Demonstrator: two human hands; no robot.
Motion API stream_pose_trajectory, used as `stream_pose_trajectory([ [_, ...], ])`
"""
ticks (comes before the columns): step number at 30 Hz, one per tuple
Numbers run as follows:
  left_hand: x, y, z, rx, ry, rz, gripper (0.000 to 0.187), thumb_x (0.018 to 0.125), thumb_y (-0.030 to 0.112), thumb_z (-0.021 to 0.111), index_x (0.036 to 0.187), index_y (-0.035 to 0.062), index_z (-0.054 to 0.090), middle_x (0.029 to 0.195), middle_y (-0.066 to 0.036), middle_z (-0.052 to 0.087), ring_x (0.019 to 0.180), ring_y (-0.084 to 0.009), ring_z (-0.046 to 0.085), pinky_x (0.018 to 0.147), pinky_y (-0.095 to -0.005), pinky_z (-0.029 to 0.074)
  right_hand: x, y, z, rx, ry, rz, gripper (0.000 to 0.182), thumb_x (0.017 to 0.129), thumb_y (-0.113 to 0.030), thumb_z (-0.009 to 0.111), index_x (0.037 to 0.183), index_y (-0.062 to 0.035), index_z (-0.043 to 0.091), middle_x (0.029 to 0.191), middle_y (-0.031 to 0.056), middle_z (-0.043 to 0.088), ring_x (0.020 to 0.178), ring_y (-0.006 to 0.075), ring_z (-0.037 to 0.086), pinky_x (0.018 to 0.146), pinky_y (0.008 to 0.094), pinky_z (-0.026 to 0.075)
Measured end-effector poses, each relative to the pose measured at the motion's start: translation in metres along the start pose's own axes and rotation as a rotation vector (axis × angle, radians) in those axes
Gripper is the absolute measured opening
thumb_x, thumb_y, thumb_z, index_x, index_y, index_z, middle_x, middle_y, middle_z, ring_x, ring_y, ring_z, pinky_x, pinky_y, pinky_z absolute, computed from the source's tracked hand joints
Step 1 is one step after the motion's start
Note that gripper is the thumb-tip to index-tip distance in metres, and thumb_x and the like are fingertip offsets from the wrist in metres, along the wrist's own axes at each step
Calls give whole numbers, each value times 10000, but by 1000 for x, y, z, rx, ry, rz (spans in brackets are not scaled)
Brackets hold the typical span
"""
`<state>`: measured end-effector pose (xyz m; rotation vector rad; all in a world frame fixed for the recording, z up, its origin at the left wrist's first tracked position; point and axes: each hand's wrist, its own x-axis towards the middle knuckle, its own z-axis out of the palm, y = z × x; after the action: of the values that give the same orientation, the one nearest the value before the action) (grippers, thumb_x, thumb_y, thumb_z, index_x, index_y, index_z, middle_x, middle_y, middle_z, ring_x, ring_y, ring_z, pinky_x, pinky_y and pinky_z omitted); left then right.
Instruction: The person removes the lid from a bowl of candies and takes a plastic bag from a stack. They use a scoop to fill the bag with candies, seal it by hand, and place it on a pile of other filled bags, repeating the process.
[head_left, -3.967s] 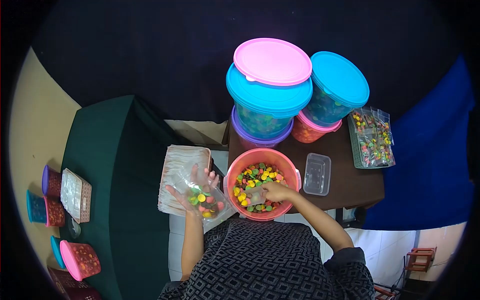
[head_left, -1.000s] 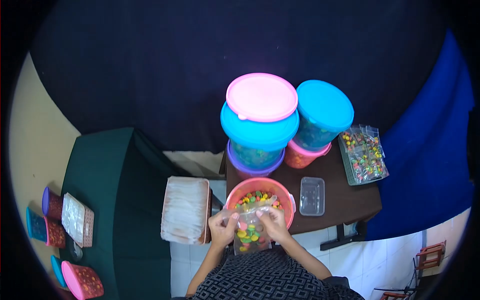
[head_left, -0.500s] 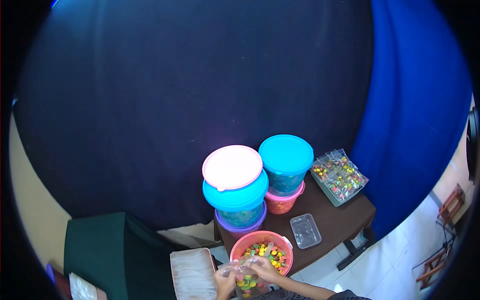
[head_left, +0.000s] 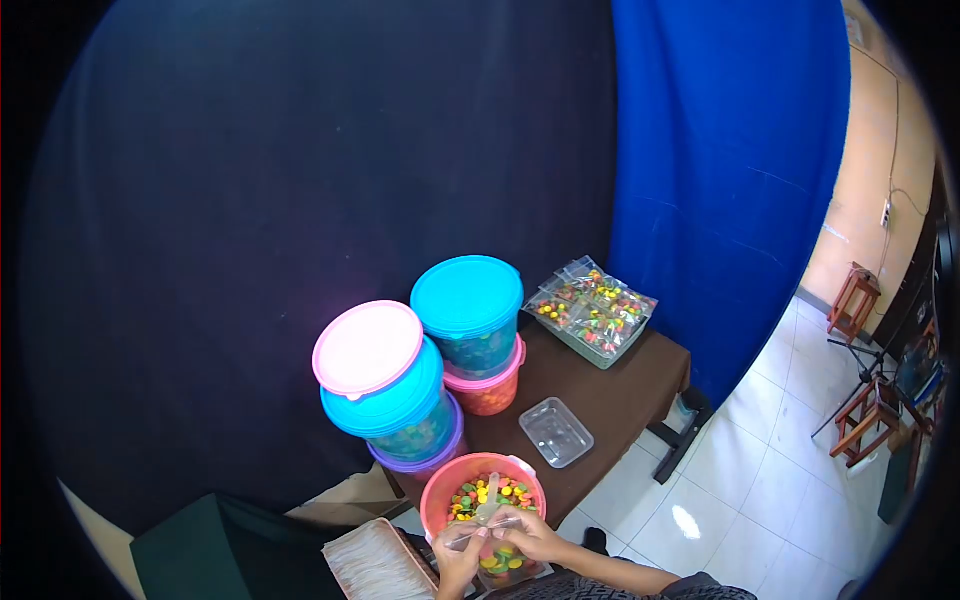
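Observation:
A clear plastic bag [head_left: 507,566] with yellow, green and red candies in its lower part hangs in front of me. My left hand [head_left: 459,562] pinches one side of its top edge. My right hand [head_left: 533,541] grips the other side, with its fingers close to the left ones. Just beyond the hands stands an open pink bucket [head_left: 432,502] of similar candies [head_left: 515,490]. A pale scoop [head_left: 492,488] sticks up out of them. Whether the bag's mouth is sealed is too small to tell.
Lidded buckets with blue lids [head_left: 467,296] and a pink lid [head_left: 368,348] stand stacked at the back left. A clear plastic container [head_left: 556,433] and a tray of filled bags [head_left: 597,310] rest on the brown table [head_left: 625,400]. A box of empty bags [head_left: 375,563] is at lower left.
My view has swung to the right, so the table and buckets appear further left. Both hands still hold the bag's top and have come closer together.

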<state>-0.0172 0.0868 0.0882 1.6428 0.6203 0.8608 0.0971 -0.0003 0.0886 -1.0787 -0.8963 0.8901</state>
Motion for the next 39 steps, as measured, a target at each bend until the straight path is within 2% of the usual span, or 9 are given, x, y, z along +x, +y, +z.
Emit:
stream_pose_trajectory([
  [9,3,2,94,-147,-62,-65,87,701,62,630,706,-23,610,718,-82,593,699,-146,554,660,-258,429,-31,-34,-81,92,52,7,129,823,-88,513,920,-4,519,868,46,557,816,92,520,729,248,427],
  [18,9,30,237,-206,-253,-101,110,719,64,631,798,-12,639,802,-98,605,724,-142,569,643,-239,445,-78,-62,-213,-152,248,-5,174,809,-88,493,964,-18,458,851,40,513,843,112,488,765,255,390],
  [19,12,31,250,-170,-267,35,101,724,61,626,797,-6,640,802,-96,605,695,-131,567,615,-230,446,-82,-67,-224,-171,265,-16,154,812,-98,500,938,-10,482,843,45,519,823,114,494,745,257,398],
  [23,18,38,296,-213,-341,-48,89,725,65,620,769,-11,635,752,-92,594,659,-123,558,583,-230,440,-95,-79,-262,-324,392,-141,99,794,-95,548,817,0,566,786,59,544,756,105,508,679,241,408],
  [26,24,28,323,-246,-365,-27,89,720,70,623,758,-10,633,734,-93,586,643,-130,557,586,-246,442,-103,-87,-281,-409,499,-35,81,783,-83,562,781,-4,579,721,52,545,707,96,505,640,223,393],
  [30,49,37,337,-161,-450,-79,109,709,83,640,765,-11,637,735,-108,611,662,-145,577,617,-252,449,-102,-89,-302,-147,649,-22,77,767,-76,590,751,-2,578,694,37,547,655,84,488,596,210,371],
  [31,58,35,341,-119,-469,20,106,707,82,644,756,-12,640,735,-113,621,682,-151,588,633,-251,453,-101,-91,-310,-65,672,-7,85,754,-75,608,740,6,584,727,46,569,669,92,506,619,223,393],
  [36,98,25,365,-188,-539,34,85,731,56,619,753,-23,640,748,-113,622,688,-142,582,638,-246,450,-83,-102,-352,-28,711,-14,48,745,-35,607,748,7,583,731,39,565,705,90,503,672,216,378],
  [39,130,24,377,-302,-591,-61,101,762,28,578,797,-48,635,788,-110,612,702,-115,552,627,-219,430,-67,-104,-383,94,722,-35,30,743,-18,599,758,6,587,737,40,569,708,97,509,674,225,384],
])
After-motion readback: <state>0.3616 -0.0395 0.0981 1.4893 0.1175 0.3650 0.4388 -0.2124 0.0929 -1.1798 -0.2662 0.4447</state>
